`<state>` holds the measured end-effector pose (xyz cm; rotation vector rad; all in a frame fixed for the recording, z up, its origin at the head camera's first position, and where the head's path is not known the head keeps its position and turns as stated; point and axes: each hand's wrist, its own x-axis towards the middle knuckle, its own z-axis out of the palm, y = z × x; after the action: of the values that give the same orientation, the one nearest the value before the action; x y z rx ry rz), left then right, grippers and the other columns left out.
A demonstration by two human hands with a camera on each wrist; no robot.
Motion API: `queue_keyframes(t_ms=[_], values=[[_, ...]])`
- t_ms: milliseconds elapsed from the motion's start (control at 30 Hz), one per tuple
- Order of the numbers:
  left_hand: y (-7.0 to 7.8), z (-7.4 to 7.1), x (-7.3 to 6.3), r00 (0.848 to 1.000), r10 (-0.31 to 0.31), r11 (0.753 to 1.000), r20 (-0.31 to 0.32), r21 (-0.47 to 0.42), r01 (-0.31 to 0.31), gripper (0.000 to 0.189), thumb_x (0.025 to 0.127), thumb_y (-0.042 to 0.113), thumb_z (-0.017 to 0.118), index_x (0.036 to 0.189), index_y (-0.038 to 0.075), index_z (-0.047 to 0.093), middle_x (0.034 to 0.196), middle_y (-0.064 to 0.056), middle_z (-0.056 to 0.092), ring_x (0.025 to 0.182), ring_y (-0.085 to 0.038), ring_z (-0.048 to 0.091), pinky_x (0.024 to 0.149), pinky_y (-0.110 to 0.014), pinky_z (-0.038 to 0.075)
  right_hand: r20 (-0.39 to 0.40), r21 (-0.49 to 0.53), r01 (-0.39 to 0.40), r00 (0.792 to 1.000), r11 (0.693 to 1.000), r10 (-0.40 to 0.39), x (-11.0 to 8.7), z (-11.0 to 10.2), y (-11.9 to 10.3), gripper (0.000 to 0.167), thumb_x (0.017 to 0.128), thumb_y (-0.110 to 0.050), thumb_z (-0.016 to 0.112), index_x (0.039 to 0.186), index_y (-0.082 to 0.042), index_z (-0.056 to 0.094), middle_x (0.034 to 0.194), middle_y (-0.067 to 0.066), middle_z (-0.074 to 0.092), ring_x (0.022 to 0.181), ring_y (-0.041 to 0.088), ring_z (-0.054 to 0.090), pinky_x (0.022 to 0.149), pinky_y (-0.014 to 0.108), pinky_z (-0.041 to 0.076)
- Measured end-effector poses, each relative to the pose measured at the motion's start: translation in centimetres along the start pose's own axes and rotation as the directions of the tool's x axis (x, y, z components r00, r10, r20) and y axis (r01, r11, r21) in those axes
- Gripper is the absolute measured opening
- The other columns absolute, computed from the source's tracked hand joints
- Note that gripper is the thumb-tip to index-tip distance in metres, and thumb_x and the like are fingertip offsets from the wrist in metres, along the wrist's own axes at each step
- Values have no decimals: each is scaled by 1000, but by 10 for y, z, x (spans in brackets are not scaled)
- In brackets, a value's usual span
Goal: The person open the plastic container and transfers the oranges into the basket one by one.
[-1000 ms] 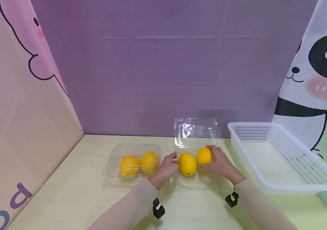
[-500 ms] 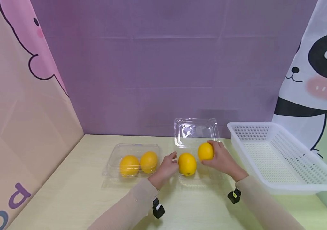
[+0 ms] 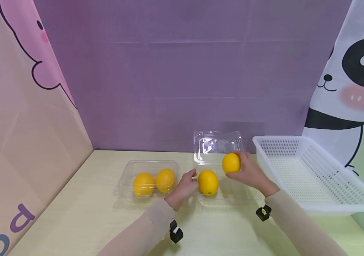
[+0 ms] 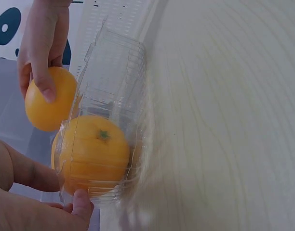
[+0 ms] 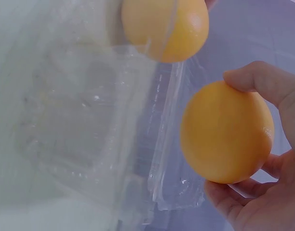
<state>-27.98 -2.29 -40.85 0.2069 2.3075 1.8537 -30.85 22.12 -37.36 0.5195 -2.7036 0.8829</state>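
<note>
My right hand (image 3: 249, 173) holds an orange (image 3: 231, 163) between thumb and fingers, raised above the right half of an open clear plastic clamshell container (image 3: 233, 192). In the right wrist view this held orange (image 5: 227, 132) is apart from the container's wall. A second orange (image 3: 208, 182) sits in the container's left half. My left hand (image 3: 185, 186) is at the container's left side. The left wrist view shows its thumb and fingers pinching the container's edge (image 4: 62, 144), close beside the seated orange (image 4: 97, 154).
To the left stands a closed clear container (image 3: 151, 165) with two oranges (image 3: 144, 184) inside. A white perforated plastic basket (image 3: 322, 207) stands on the right. The open container's lid (image 3: 217, 147) leans up at the back, near the purple backdrop (image 3: 169, 71).
My right hand has lifted the orange up and slightly to the right, out of its place beside the other orange. The left hand has stayed put at the container's edge.
</note>
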Motion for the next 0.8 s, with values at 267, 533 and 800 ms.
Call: queue_keyframes(t_ms=[267, 533, 800], values=[[-1, 1, 1, 1000, 9, 1000, 3, 4, -9, 70, 85, -9, 44, 152, -12, 24, 153, -30, 33, 139, -45, 36, 113, -54, 31, 6, 2, -17, 1000, 1000, 17, 0, -8, -3, 79, 78, -24, 83, 139, 6, 43, 122, 30, 49, 97, 39, 58, 82, 53, 56], [-1, 0, 0, 1000, 9, 1000, 0, -5, -9, 72, 84, -9, 44, 153, -12, 23, 153, -31, 33, 139, -43, 36, 114, -53, 30, -23, -15, 16, 1000, 1000, -16, 4, -23, -4, 77, 79, -21, 82, 138, 9, 43, 125, 32, 49, 100, 41, 57, 84, 56, 54], [-1, 1, -1, 1000, 19, 1000, -21, 5, -19, 72, 83, -9, 44, 152, -12, 25, 151, -31, 35, 137, -42, 39, 114, -53, 30, -28, -18, -1, 1000, 1000, 1, 7, -37, -5, 79, 79, -24, 82, 140, 7, 42, 126, 30, 48, 102, 42, 56, 84, 57, 54]])
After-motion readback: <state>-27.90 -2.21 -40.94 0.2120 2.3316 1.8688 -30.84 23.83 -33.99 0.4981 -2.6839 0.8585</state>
